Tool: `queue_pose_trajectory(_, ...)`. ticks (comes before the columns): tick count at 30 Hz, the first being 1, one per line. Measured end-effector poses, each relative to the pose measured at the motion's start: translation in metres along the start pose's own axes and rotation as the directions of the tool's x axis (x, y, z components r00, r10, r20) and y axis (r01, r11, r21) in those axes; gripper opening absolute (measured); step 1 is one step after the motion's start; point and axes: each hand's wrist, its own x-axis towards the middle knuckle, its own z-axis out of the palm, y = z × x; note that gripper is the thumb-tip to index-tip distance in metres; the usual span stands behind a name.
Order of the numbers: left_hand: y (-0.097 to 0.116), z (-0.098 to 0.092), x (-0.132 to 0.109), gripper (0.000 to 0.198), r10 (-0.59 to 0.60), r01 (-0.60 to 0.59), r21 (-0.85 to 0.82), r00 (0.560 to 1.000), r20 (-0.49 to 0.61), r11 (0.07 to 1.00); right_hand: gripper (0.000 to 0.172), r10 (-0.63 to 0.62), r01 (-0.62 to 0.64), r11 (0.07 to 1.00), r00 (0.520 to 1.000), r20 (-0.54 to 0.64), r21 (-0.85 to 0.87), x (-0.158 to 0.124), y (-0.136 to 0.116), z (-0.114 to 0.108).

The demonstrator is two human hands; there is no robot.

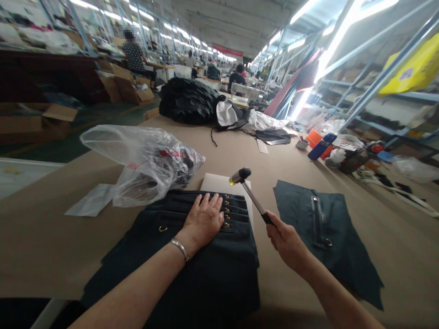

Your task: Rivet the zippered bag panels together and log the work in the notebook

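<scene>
My left hand [205, 219] lies flat, fingers spread, on a stack of dark fabric pieces [212, 269] that carry zips with brass pulls [227, 211] along their far edge. My right hand [287, 242] is closed round the handle of a small hammer [247, 188], whose black and yellow head is raised above a pale board [219, 183] beyond the stack. A single dark fabric piece with a zip [322, 228] lies flat to the right of that hand.
A clear plastic bag with dark items [147, 160] sits left of the stack on the brown table [51, 228]. A heap of black cloth [188, 100], white bags and small clutter lie at the far end and right. People work at distant benches.
</scene>
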Motion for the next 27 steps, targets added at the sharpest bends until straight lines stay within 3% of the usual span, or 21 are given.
queue_pose_trajectory(2, 0.0, 0.0, 0.0, 0.048, -0.003, 0.003, -0.003, 1.0, 0.003, 1.0, 0.051, -0.033, 0.032, 0.998, 0.999, -0.012, -0.059, 0.0, 0.002, 0.002)
queue_pose_trajectory(6, 0.001, -0.001, 0.0, 0.048, -0.005, 0.005, -0.005, 1.0, 0.006, 1.0, 0.047, -0.007, 0.029, 0.978, 0.994, 0.107, -0.209, 0.001, 0.006, 0.002)
queue_pose_trajectory(12, 0.001, -0.001, 0.0, 0.049, -0.002, 0.002, -0.009, 1.0, 0.009, 1.0, 0.052, -0.056, 0.052, 0.993, 0.998, -0.04, -0.11, -0.02, 0.001, 0.0)
queue_pose_trajectory(17, 0.001, -0.001, 0.001, 0.049, -0.007, 0.008, -0.003, 1.0, 0.019, 1.0, 0.049, 0.037, -0.005, 0.972, 0.991, 0.131, -0.235, -0.027, 0.006, 0.009)
queue_pose_trajectory(23, 0.001, -0.001, 0.002, 0.05, 0.008, -0.008, 0.005, 0.999, 0.032, 1.0, 0.051, -0.023, 0.019, 0.988, 0.999, -0.024, -0.152, -0.043, 0.011, 0.012)
queue_pose_trajectory(27, 0.0, -0.001, 0.003, 0.05, 0.014, -0.014, 0.007, 0.999, 0.048, 1.0, 0.047, 0.051, -0.026, 0.968, 0.994, 0.094, -0.25, -0.048, 0.017, 0.013)
